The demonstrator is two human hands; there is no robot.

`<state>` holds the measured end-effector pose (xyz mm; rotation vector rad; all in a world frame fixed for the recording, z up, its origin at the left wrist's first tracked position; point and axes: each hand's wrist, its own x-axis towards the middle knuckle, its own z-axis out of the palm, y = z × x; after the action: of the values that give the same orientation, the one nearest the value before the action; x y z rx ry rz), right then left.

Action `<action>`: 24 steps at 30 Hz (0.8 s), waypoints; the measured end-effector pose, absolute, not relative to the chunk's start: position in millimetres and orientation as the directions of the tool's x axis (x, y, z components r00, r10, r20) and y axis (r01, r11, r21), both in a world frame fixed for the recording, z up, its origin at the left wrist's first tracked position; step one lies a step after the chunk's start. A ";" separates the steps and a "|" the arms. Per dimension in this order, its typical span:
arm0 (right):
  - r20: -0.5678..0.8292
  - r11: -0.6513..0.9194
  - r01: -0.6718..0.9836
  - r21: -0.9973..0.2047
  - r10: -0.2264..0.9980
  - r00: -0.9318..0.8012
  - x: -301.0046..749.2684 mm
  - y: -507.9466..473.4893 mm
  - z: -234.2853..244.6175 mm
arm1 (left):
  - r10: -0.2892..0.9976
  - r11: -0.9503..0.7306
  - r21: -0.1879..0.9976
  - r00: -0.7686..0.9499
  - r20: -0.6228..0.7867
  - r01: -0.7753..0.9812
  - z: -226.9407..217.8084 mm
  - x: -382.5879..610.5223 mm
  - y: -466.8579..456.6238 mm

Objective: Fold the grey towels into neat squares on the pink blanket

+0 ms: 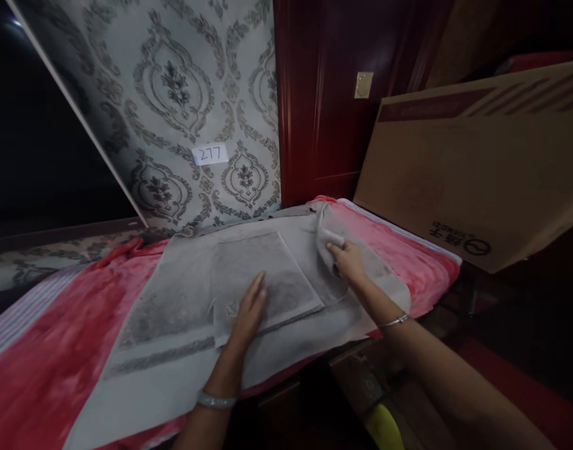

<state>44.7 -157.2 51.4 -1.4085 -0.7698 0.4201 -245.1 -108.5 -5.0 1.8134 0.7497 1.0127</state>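
A grey cloth garment (169, 294) lies spread out, with a flat, folded grey cloth (272, 262) resting on its middle. My left hand (251, 306) is on or just above the near left part of the folded cloth, its fingers stretched out and holding nothing. My right hand (347, 259) pinches a raised, bunched fold of grey cloth (327, 234) to the right of the folded piece. Where that fold joins the rest of the cloth I cannot make out. A bracelet circles each wrist.
Beneath the grey cloth lies a pink-red blanket (80, 337). A big cardboard box (464, 169) leans at the right, beside a dark red door (323, 94). A dark screen (47, 137) stands at the left. Something yellow-green (384, 428) shows below the near edge.
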 end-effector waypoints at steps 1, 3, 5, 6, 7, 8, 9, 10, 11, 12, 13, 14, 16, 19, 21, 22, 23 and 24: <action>0.288 0.159 0.255 -0.954 0.723 0.627 26.7 -151.3 54.9 | 0.863 -0.301 0.952 0.409 0.297 -0.055 -6.5 -248.6 -103.3; 0.387 0.192 0.428 -0.883 0.813 0.435 -10.3 -144.4 56.3 | 0.927 -0.114 0.953 0.315 0.204 -0.281 -8.9 -254.5 -94.0; 0.423 0.217 0.595 -0.774 0.876 0.231 -43.5 -144.5 49.9 | 0.946 -0.004 0.920 0.297 0.130 -0.391 -10.5 -258.5 -87.0; 0.417 0.222 0.667 -0.711 0.897 0.146 -57.2 -146.8 44.4 | 0.947 0.021 0.915 0.302 0.111 -0.403 -11.0 -259.7 -84.7; 0.402 0.226 0.723 -0.653 0.912 0.078 -68.5 -150.0 38.1 | 0.947 0.029 0.917 0.305 0.103 -0.399 -11.4 -260.5 -83.1; 0.386 0.232 0.761 -0.606 0.922 0.026 -77.2 -153.8 31.4 | 0.946 0.026 0.922 0.309 0.103 -0.387 -11.8 -260.8 -82.1; 0.373 0.239 0.781 -0.577 0.928 -0.009 -83.4 -157.7 24.9 | 0.944 0.020 0.927 0.312 0.106 -0.375 -12.2 -260.7 -81.6; 0.367 0.247 0.787 -0.565 0.930 -0.029 -87.4 -161.4 19.1 | 0.943 0.014 0.930 0.315 0.109 -0.367 -12.6 -260.4 -81.4; 0.370 0.258 0.780 -0.570 0.928 -0.037 -89.6 -164.6 14.1 | 0.943 0.013 0.931 0.315 0.110 -0.364 -13.0 -260.0 -81.4; 0.381 0.269 0.764 -0.586 0.924 -0.033 -90.4 -167.1 10.1 | 0.943 0.014 0.932 0.315 0.108 -0.363 -13.5 -259.4 -81.6; 0.394 0.278 0.746 -0.606 0.919 -0.022 -90.4 -168.9 7.0 | 0.943 0.016 0.931 0.314 0.107 -0.365 -14.1 -258.8 -81.8; 0.406 0.283 0.730 -0.623 0.914 -0.008 -90.0 -170.1 4.6 | 0.944 0.016 0.930 0.311 0.107 -0.367 -14.7 -258.2 -82.3; 0.426 0.304 0.716 -0.629 0.904 -0.009 -89.5 -171.4 1.1 | 0.946 0.015 0.926 0.305 0.109 -0.378 -15.4 -257.2 -83.7; 0.448 0.350 0.745 -0.569 0.891 -0.076 -90.9 -173.4 -2.7 | 0.957 0.020 0.932 0.278 0.088 -0.363 -12.8 -256.1 -85.6; 0.450 0.361 0.771 -0.525 0.886 -0.108 -92.7 -175.7 -4.8 | 0.964 -0.019 0.963 0.249 0.089 -0.268 -6.3 -254.7 -82.9; 0.448 0.357 0.781 -0.512 0.887 -0.112 -93.5 -177.0 -5.6 | 0.963 -0.081 0.980 0.238 0.124 -0.183 -1.2 -253.4 -79.3; 0.447 0.354 0.788 -0.504 0.887 -0.113 -94.1 -178.2 -6.4 | 0.954 -0.177 0.981 0.234 0.189 -0.074 5.0 -251.4 -73.8; 0.448 0.353 0.791 -0.500 0.887 -0.113 -94.5 -179.3 -7.2 | 0.930 -0.296 0.954 0.243 0.275 0.052 12.2 -248.6 -66.7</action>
<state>-94.5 -179.3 -7.2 -1.4607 -1.9211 0.1759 -248.6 -66.7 12.2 1.5889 0.9409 1.1918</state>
